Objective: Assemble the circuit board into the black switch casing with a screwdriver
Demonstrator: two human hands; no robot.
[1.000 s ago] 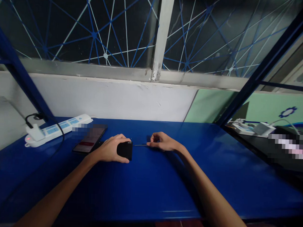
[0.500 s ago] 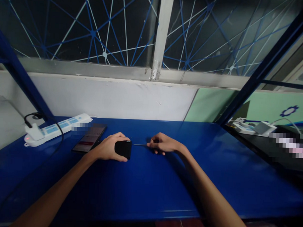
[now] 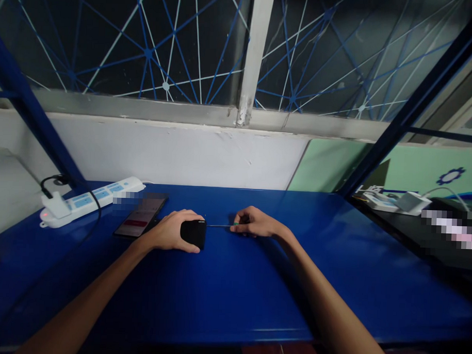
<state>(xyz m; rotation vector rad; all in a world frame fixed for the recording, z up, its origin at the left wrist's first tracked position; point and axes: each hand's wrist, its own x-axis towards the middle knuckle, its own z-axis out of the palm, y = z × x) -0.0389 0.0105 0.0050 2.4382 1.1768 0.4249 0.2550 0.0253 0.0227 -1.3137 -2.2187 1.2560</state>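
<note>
My left hand [image 3: 171, 230] is wrapped round a small black box-shaped device [image 3: 194, 233] that stands on the blue table [image 3: 232, 295]. My right hand [image 3: 254, 223] is closed in a pinch on a thin screwdriver [image 3: 220, 226] with a green bit of handle showing. Its slim metal shaft runs level to the left, and its tip meets the right side of the black device. Both hands rest on the tabletop, a short gap apart.
A dark phone [image 3: 140, 215] with a lit screen lies left of my left hand. Behind it a white power strip [image 3: 88, 200] carries a plugged charger and black cable. A white wall and a window run along the back. Another desk [image 3: 413, 214] with white devices stands at right.
Both hands and the black device have stayed in place. My right fingers shifted slightly on the screwdriver, and a bit of green handle now shows.
</note>
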